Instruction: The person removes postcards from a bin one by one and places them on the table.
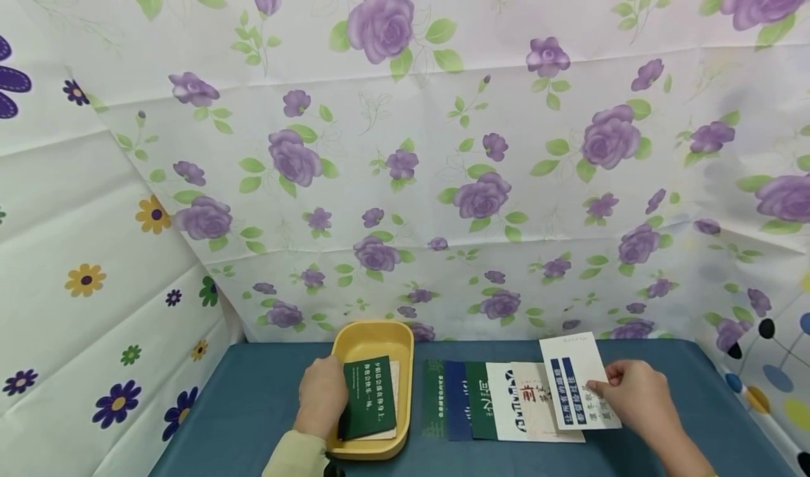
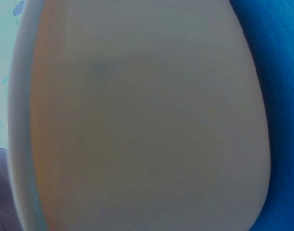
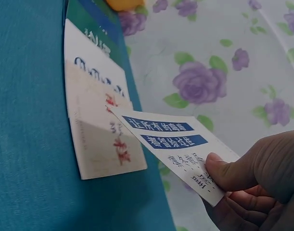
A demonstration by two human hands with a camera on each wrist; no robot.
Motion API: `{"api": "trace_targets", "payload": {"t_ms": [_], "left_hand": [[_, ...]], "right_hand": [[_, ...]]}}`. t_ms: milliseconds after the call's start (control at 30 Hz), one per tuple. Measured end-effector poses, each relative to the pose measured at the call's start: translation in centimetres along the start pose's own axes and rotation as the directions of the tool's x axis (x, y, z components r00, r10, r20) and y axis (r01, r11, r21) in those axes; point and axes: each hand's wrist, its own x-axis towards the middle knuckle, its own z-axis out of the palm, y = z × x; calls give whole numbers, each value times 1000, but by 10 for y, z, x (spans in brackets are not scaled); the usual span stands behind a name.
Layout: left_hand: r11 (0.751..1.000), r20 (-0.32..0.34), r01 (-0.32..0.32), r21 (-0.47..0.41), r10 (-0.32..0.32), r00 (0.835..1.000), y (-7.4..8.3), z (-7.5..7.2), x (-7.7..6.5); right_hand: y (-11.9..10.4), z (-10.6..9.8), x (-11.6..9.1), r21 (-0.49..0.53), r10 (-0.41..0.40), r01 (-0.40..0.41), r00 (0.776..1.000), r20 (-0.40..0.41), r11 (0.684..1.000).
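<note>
In the head view my left hand [image 1: 323, 396] grips the left rim of a yellow plastic tray [image 1: 407, 392]. A dark green card [image 1: 370, 399] with white writing lies in it over paler cards. The tray's smooth outer wall [image 2: 151, 120] fills most of the left wrist view. My right hand [image 1: 642, 396] pinches a white card [image 1: 572, 357] with two blue text bands by its right edge, thumb on its face. That card [image 3: 171, 142] is held tilted just above the right end of a row of overlapping cards [image 1: 525, 414], as the right wrist view also shows.
A blue-grey cloth [image 1: 253, 392] covers the table. The row runs from a green card [image 1: 434, 399] beside the tray, through a navy card [image 1: 457, 406], to pale cards at the right. A floral sheet [image 1: 405, 202] hangs behind; patterned sheets [image 1: 95, 238] stand at the sides.
</note>
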Motion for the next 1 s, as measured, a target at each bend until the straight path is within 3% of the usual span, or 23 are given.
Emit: {"api": "trace_targets", "payload": {"t_ms": [333, 567, 1000], "left_hand": [[1000, 24, 8, 18, -9, 1000, -2, 1, 1], [1000, 69, 19, 17, -20, 997, -2, 2, 5], [999, 72, 22, 30, -24, 997, -2, 1, 5]], "right_hand": [[9, 18, 7, 19, 46, -48, 994, 96, 999], [11, 27, 12, 18, 62, -64, 993, 101, 998], [14, 41, 17, -4, 62, -62, 993, 101, 998]]}}
